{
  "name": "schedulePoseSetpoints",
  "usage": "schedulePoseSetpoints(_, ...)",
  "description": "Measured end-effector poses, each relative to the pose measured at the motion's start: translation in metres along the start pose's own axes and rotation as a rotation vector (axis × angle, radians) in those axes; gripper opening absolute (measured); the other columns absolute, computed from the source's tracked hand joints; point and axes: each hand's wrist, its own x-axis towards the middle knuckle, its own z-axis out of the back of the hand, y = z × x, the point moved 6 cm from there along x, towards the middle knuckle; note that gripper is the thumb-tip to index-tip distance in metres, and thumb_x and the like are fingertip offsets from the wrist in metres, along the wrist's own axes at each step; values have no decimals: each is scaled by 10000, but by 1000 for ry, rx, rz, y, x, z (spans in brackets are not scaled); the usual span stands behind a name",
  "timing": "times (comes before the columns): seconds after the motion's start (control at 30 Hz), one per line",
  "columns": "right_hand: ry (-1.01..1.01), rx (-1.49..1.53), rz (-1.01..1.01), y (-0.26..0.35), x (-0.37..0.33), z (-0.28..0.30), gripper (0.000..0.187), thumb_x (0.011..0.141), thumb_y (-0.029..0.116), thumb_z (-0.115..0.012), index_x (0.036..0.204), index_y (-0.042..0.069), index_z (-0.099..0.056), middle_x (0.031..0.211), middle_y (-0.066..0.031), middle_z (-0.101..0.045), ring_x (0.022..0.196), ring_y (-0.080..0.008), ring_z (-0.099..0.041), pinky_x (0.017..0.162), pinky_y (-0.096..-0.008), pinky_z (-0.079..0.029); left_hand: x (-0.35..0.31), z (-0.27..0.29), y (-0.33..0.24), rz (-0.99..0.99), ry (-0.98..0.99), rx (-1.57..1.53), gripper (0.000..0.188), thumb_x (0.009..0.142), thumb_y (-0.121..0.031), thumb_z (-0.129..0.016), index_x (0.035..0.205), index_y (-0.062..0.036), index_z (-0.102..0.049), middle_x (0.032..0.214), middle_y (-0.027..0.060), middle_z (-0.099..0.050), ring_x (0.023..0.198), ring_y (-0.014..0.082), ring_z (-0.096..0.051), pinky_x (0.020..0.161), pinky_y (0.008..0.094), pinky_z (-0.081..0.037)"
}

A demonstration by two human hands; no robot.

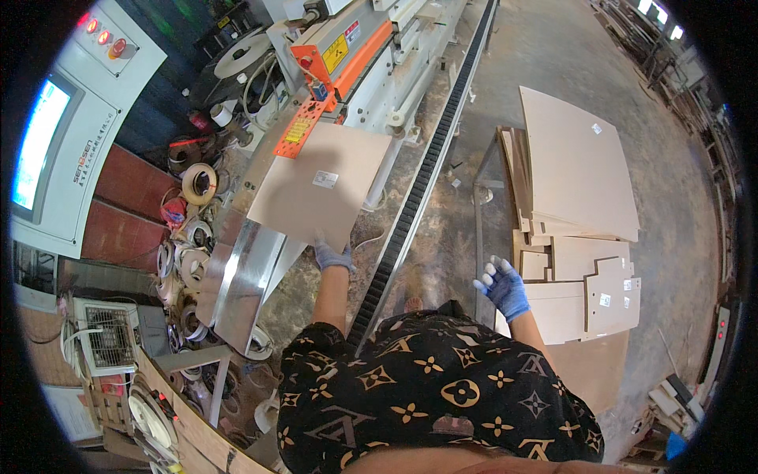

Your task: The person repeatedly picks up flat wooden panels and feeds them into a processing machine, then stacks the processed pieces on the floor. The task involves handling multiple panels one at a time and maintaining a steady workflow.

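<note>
A flat beige panel (320, 201) with a small white label lies on the metal table of a white and orange machine (339, 67). My left hand (333, 257), in a blue-grey glove, grips the panel's near edge. The thumb side shows at the edge and the other fingers are mostly hidden beneath. My right hand (504, 289), gloved in blue with whitish fingertips, hangs in the air at the right with nothing in it. Its fingers are loosely bent and apart, close to a stack of beige panels (580, 174), several of them labelled or notched.
A narrow black roller track (430, 146) runs between the machine and the panel stack. At the left stands a control cabinet (110, 103) with a lit screen and red lights. Rolls of edge strip (199, 183) crowd the floor beside the machine. A fan-like grilled box (108, 338) sits at lower left.
</note>
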Motion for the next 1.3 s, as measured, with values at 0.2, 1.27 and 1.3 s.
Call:
schedulePoseSetpoints(0.2,-33,45,32,1,-4,-3,233,898,304,-534,1050,137,-589,847,-16,-604,744,-208,-591,847,-456,-485,8,-31,3,81,80,13,461,822,-543,-561,1180,-259,-496,1151,5,-552,1006,187,-514,719,379,-447)
schedulePoseSetpoints(1.27,-1788,-1333,158,203,-205,347,616,734,421,-675,1301,316,-457,1384,-132,-392,1211,-338,-447,977,-425,-396,-142,-140,102,-532,657,830,344,853,-266,-595,1133,-87,-508,1023,60,-514,760,148,-536,552,230,-469)
schedulePoseSetpoints(1.3,-1812,-1327,233,200,-218,368,586,743,411,-666,1289,334,-468,1355,-142,-435,1183,-350,-477,968,-422,-404,-141,-134,98,-479,578,812,346,854,-262,-597,1136,-85,-504,1014,65,-512,759,150,-538,556,229,-473)
